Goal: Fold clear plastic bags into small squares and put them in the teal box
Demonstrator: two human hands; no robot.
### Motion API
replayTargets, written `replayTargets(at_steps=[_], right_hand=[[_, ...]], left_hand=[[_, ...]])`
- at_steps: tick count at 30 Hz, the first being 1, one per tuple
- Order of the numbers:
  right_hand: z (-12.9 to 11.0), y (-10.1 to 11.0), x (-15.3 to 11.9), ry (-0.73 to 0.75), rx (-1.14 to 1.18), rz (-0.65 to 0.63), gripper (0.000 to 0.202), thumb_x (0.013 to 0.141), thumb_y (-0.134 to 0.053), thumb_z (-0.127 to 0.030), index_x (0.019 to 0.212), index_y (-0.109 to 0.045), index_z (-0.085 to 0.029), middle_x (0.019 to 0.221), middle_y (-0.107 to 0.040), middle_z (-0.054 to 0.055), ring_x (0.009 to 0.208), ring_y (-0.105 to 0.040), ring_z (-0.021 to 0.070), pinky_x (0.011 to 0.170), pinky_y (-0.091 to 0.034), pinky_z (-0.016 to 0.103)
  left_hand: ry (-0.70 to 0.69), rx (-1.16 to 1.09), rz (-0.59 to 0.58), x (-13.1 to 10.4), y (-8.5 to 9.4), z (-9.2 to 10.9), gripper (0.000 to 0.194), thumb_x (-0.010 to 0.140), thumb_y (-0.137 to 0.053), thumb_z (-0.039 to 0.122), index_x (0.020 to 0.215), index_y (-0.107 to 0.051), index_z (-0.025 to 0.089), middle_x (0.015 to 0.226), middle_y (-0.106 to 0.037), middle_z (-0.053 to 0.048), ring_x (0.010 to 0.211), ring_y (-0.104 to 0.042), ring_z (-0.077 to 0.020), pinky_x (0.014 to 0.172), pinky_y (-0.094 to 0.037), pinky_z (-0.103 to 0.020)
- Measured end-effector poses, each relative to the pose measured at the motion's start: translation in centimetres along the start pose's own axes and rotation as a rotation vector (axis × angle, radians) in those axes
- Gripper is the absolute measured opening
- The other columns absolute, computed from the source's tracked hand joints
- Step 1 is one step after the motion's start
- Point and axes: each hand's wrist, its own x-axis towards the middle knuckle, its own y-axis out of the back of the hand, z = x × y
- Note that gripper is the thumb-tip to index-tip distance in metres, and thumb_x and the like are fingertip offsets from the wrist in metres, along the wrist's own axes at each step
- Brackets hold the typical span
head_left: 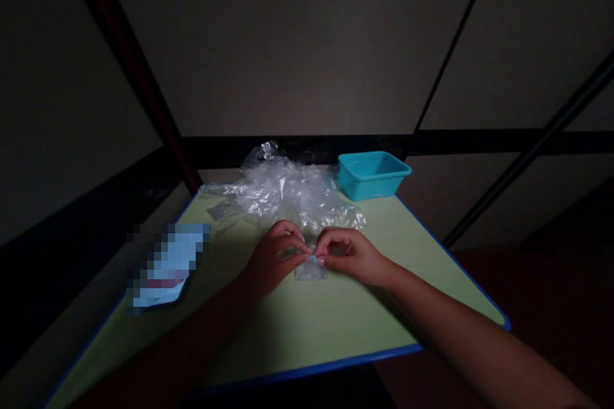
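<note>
Over the middle of a pale green table (364,326), my left hand (275,255) and my right hand (352,255) meet fingertip to fingertip. Both pinch the upper part of a small clear plastic bag (311,270), where a bit of light blue shows between the fingers. The bag hangs or lies just below the fingertips; whether it touches the table I cannot tell. Behind my hands spreads a heap of crumpled clear plastic bags (288,188).
A turquoise plastic basket (369,188) stands at the back right corner of the table. At the left edge lies a phone-like device, blurred by pixels (170,268). The table has a blue rim, and a panelled wall rises behind it.
</note>
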Motion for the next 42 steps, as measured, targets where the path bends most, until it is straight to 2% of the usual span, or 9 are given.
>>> replayTargets(at_steps=[3,9,13,16,22,26,32,37,42], right_hand=[[0.8,-0.1,0.1,-0.082,0.14,-0.03,0.028,0.072,-0.074,-0.039,0.073,-0.062,-0.014,0.067,-0.056,-0.001,0.061,-0.05,0.0103,0.059,-0.039,0.024],[1.8,0.0,0.4,-0.108,0.135,-0.059,0.033,0.07,-0.076,-0.043,0.073,-0.061,-0.013,0.066,-0.055,-0.001,0.062,-0.049,0.0101,0.059,-0.037,0.023],[1.9,0.2,0.4,-0.101,0.066,-0.081,0.028,0.072,-0.073,-0.038,0.075,-0.062,-0.012,0.068,-0.056,0.0,0.063,-0.049,0.0109,0.061,-0.038,0.024],[2.0,0.4,0.4,-0.065,-0.064,-0.107,0.017,0.074,-0.07,-0.028,0.076,-0.064,-0.013,0.07,-0.057,0.001,0.064,-0.05,0.0116,0.061,-0.039,0.023],[1.6,0.8,0.5,0.028,-0.287,-0.056,0.008,0.075,-0.06,-0.012,0.077,-0.067,-0.013,0.074,-0.058,0.003,0.07,-0.053,0.013,0.065,-0.041,0.023],[1.4,0.9,0.6,0.043,-0.335,-0.041,0.011,0.076,-0.058,-0.01,0.08,-0.068,-0.013,0.078,-0.06,0.004,0.072,-0.054,0.0136,0.067,-0.042,0.024],[1.5,1.1,0.7,0.094,-0.444,-0.048,0.016,0.079,-0.053,-0.008,0.082,-0.068,-0.014,0.08,-0.063,0.005,0.077,-0.057,0.0151,0.071,-0.043,0.024],[2.2,1.1,0.8,0.119,-0.491,-0.068,0.019,0.081,-0.05,-0.008,0.084,-0.068,-0.014,0.08,-0.063,0.006,0.075,-0.057,0.0146,0.07,-0.044,0.024],[2.6,1.2,0.9,0.112,-0.496,-0.064,0.021,0.082,-0.047,-0.007,0.085,-0.067,-0.014,0.079,-0.064,0.005,0.074,-0.058,0.0143,0.069,-0.044,0.023]], left_hand=[[0.019,0.013,-0.017,-0.2,-0.3,-0.3,0.002,0.076,-0.069,0.02,0.074,-0.069,0.02,0.086,-0.055,-0.002,0.083,-0.057,-0.0154,0.076,-0.047,-0.029],[0.066,0.042,-0.037,-0.2,-0.4,-0.5,0.003,0.075,-0.068,0.02,0.072,-0.068,0.019,0.085,-0.056,-0.003,0.083,-0.058,-0.0164,0.075,-0.047,-0.03],[0.084,0.049,-0.068,-0.2,-0.4,-0.7,0.002,0.074,-0.069,0.021,0.075,-0.069,0.02,0.086,-0.056,-0.004,0.087,-0.056,-0.0182,0.079,-0.045,-0.031],[0.128,-0.003,-0.082,-0.2,-0.6,-1.5,0.015,0.074,-0.066,0.023,0.089,-0.067,0.02,0.089,-0.057,-0.004,0.085,-0.056,-0.0185,0.078,-0.046,-0.032],[0.361,-0.273,0.132,0.3,-0.8,-3.0,0.036,0.078,-0.056,0.031,0.111,-0.052,0.019,0.09,-0.053,-0.001,0.071,-0.06,-0.0145,0.069,-0.048,-0.03],[0.412,-0.345,0.24,0.8,-0.5,-3.1,0.04,0.073,-0.059,0.034,0.109,-0.052,0.019,0.087,-0.051,0.001,0.063,-0.059,-0.0123,0.063,-0.048,-0.028],[0.386,-0.318,0.153,1.0,-0.5,-2.4,0.024,0.073,-0.056,0.037,0.083,-0.061,0.017,0.077,-0.058,-0.002,0.064,-0.057,-0.0146,0.063,-0.046,-0.028],[0.373,-0.331,0.164,1.0,-0.4,-2.0,0.023,0.078,-0.051,0.037,0.088,-0.059,0.018,0.064,-0.058,0.001,0.061,-0.055,-0.0146,0.062,-0.043,-0.027],[0.364,-0.333,0.155,0.9,-0.5,-2.3,0.021,0.079,-0.051,0.036,0.088,-0.058,0.018,0.068,-0.057,0.001,0.06,-0.055,-0.0129,0.06,-0.042,-0.025]])
